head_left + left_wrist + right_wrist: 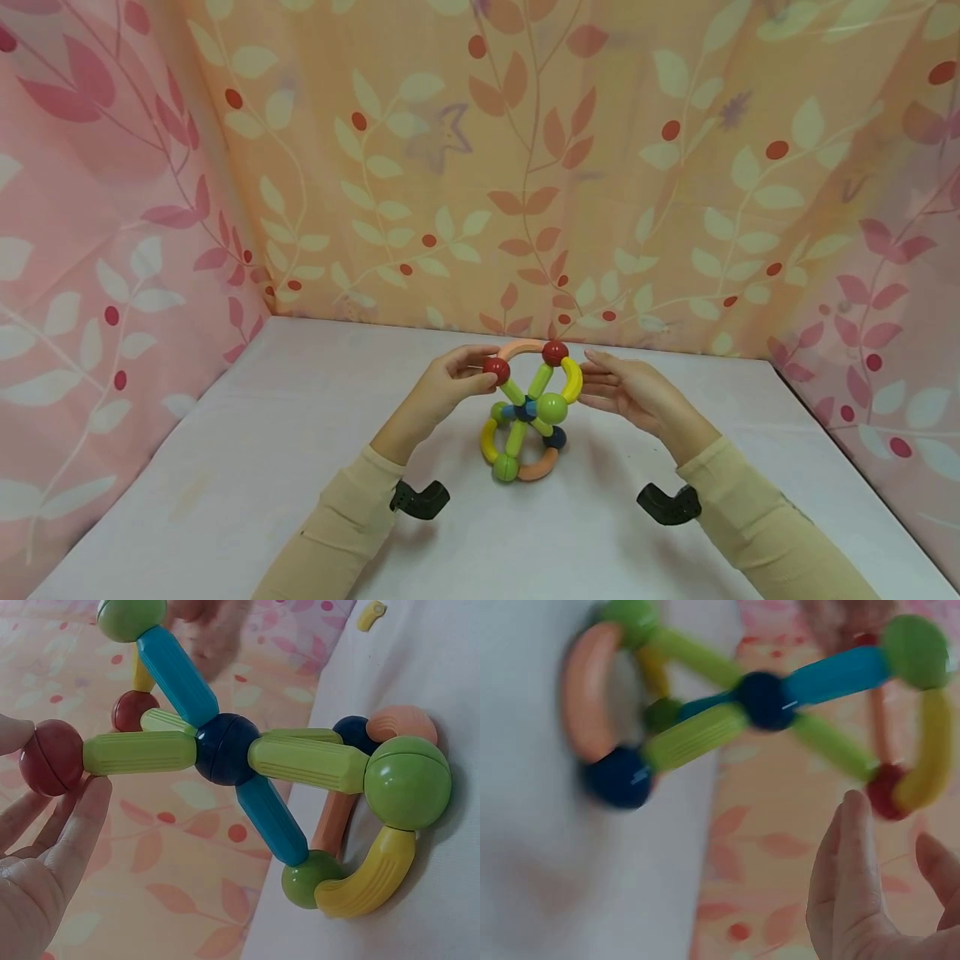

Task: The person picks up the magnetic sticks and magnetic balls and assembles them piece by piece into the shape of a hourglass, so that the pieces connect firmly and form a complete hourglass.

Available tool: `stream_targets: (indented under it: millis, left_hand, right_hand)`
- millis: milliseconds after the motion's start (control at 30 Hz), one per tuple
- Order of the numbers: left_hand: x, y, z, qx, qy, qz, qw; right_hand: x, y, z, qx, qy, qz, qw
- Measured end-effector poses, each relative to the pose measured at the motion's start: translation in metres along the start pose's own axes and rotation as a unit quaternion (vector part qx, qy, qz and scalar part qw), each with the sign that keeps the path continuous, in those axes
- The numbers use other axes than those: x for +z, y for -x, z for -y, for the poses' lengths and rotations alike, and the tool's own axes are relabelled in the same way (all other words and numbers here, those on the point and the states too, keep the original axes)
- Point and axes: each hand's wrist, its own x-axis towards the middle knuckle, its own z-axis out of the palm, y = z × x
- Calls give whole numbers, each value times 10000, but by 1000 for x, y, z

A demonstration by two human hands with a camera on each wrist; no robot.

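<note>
A magnetic ball-and-stick toy structure stands on the white table. Green and blue rods meet at its dark blue centre ball. Curved yellow and orange pieces link the outer balls at top and bottom. My left hand pinches a red ball at the upper left between thumb and fingers. Beside the upper right part, my right hand has its fingers extended, close to the yellow curved piece. In the right wrist view its fingers point toward another red ball, and they hold nothing.
The white table meets floral curtains at the back and sides. Dark mounts sit at both wrists. A small yellow piece lies farther along the table in the left wrist view.
</note>
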Motion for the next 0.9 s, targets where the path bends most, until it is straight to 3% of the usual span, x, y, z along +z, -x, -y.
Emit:
stream_targets:
  millis: [200, 333, 500, 900]
  left_hand:
    - [0, 0, 0, 1, 94, 27, 10000]
    - [0, 0, 1, 50, 154, 110, 9998]
    - [-2, 0, 1, 39, 150, 127, 9998]
    - [-5, 0, 0, 99, 305, 395, 9987]
  right_hand:
    - [-4, -20, -51, 424, 1218, 113, 9916]
    - [4, -27, -70, 740, 1361, 268, 9876]
    - [11, -33, -75, 621, 1423, 374, 9872]
    - [12, -55, -68, 386, 1339, 111, 9902]
